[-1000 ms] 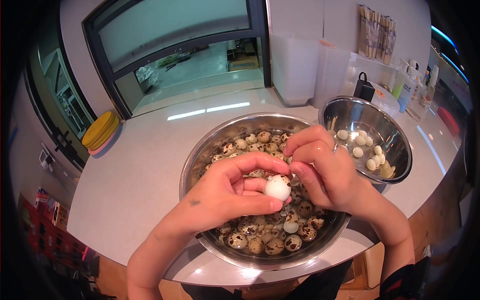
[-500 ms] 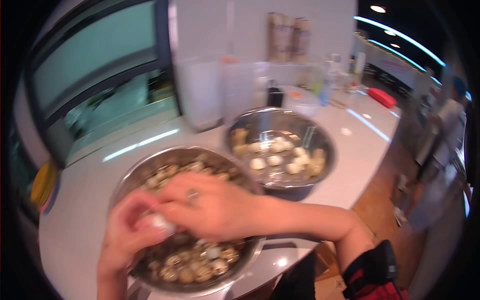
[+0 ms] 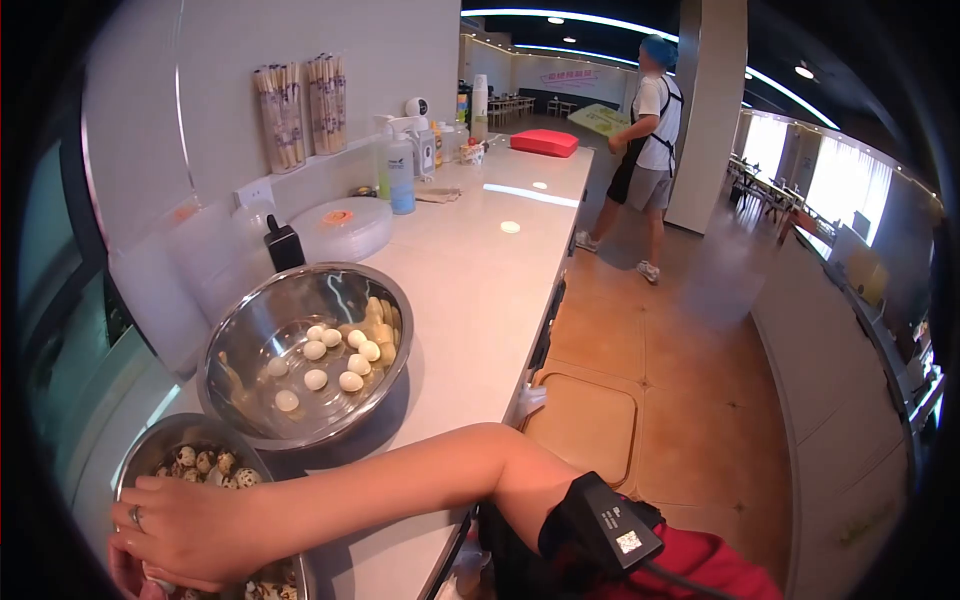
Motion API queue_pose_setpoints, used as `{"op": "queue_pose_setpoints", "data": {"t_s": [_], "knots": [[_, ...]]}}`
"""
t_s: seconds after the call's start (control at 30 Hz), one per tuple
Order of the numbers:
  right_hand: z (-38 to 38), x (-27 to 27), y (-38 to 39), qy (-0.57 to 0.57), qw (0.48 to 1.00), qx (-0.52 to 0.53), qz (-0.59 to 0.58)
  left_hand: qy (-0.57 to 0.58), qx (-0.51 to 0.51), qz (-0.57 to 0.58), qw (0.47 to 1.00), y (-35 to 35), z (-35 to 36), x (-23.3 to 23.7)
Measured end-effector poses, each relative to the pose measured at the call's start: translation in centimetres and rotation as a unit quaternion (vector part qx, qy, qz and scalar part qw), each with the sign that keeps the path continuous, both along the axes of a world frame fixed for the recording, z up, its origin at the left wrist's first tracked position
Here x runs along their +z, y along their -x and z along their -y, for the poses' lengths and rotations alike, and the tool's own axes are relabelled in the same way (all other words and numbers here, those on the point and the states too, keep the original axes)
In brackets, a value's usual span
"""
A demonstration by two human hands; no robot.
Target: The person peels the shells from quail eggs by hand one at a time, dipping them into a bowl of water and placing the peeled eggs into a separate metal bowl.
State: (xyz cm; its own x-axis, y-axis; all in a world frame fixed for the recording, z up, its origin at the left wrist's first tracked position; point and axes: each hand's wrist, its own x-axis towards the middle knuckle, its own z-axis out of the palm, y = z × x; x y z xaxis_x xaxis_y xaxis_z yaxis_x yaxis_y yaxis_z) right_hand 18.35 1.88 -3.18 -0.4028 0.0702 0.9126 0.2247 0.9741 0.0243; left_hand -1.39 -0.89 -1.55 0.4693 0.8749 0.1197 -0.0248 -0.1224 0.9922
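Note:
My right hand (image 3: 195, 528), with a ring on one finger, reaches over a metal bowl (image 3: 140, 445) of speckled quail eggs (image 3: 228, 463) at the lower left. Its fingers are bent inward against my left hand (image 3: 125, 570), of which only a part shows at the frame's edge. A small pale bit of a quail egg (image 3: 158, 583) shows between the hands; the rest is covered. Just beyond stands a larger steel bowl (image 3: 235, 420) holding several peeled white eggs (image 3: 316, 380). Neither hand touches that bowl.
Along the counter (image 3: 470, 270) are a round plastic container (image 3: 345, 232), a pump bottle (image 3: 400, 180) and a red box (image 3: 544, 143). Bundled chopsticks (image 3: 280, 120) hang on the wall. A person (image 3: 655, 130) in a blue cap walks on the tiled floor carrying a green board (image 3: 600, 119).
My view has swung right, so both bowls and my hands sit farther left and lower. My hands stay together over the quail egg bowl. The walking person is now clearly visible.

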Motion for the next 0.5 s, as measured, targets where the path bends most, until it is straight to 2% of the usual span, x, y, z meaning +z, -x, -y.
{"op": "queue_pose_setpoints", "data": {"t_s": [0.1, 0.17, 0.27, 0.33, 0.37, 0.47, 0.5], "knots": [[0.5, 0.2, -0.3, 0.001, 1.000, -0.003, -0.016, -0.006, -0.036, 0.072, 0.997, -0.6, 0.2, 0.0], [0.3, 0.4, -0.6, -0.014, 0.999, -0.015, 0.042, 0.002, -0.027, 0.063, 0.998, -0.7, 0.3, 0.2], [0.3, 0.3, -0.6, -0.020, 0.997, -0.031, 0.061, -0.001, -0.011, 0.054, 0.998, -0.5, 0.3, -0.2], [0.4, 0.4, -0.7, -0.015, 0.997, -0.022, 0.070, -0.014, -0.039, 0.054, 0.998, -0.7, 0.0, -0.2], [0.4, 0.4, -0.7, -0.009, 0.997, -0.031, 0.070, 0.019, 0.024, 0.068, 0.997, -1.7, -0.4, -0.4], [0.6, 0.6, -1.0, -0.012, 0.996, -0.053, 0.068, 0.004, 0.078, 0.097, 0.992, -3.6, 1.0, 0.5], [0.8, 0.8, -1.2, -0.006, 0.996, -0.048, 0.076, 0.017, 0.045, 0.108, 0.993, -3.2, 0.9, 0.6]]}}
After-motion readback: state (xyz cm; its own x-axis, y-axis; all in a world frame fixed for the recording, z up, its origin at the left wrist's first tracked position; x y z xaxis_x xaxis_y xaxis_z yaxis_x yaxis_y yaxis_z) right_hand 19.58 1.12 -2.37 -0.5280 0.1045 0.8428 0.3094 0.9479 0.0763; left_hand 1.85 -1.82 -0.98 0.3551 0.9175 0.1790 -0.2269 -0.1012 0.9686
